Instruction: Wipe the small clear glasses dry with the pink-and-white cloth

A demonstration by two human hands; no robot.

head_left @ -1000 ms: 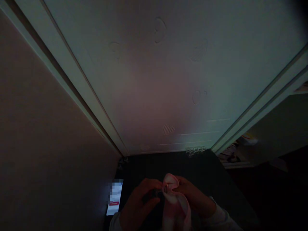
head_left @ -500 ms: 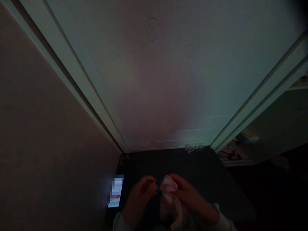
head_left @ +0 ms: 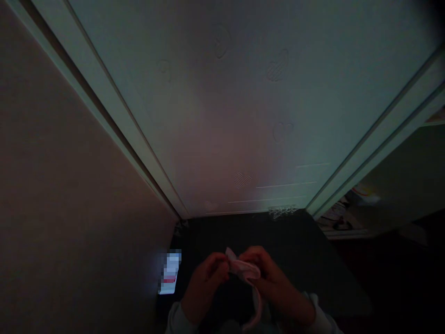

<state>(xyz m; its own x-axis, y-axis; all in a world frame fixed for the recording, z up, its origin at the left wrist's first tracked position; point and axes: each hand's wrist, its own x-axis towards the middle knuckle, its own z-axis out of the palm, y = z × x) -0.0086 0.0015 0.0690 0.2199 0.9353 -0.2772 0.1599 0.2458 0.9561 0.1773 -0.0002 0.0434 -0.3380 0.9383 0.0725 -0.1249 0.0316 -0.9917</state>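
A pale pink strip of soft cloth [head_left: 246, 269] is bunched between my two hands, and its lower end hangs down in a curve. My right hand [head_left: 266, 273] is closed on the cloth from the right, thumb below and fingers above. My left hand [head_left: 210, 280] is pinched at the cloth's left end, its fingertips against the fabric. The dim light hides whether anything thin is also between those fingertips. Both hands are above a dark tabletop [head_left: 295, 250].
A lit phone [head_left: 169, 273] leans near the left wall [head_left: 86, 208]. Ahead stands a pale panel [head_left: 222, 116] with raised heart shapes, and a lacy white piece [head_left: 282, 211] lies at its foot. Right of the frame, shelves [head_left: 347, 232] hold assorted items.
A thin pale strand between my left fingers and the cloth no longer shows. The cloth's end now points up at the left fingertips, and my hands are closer together.
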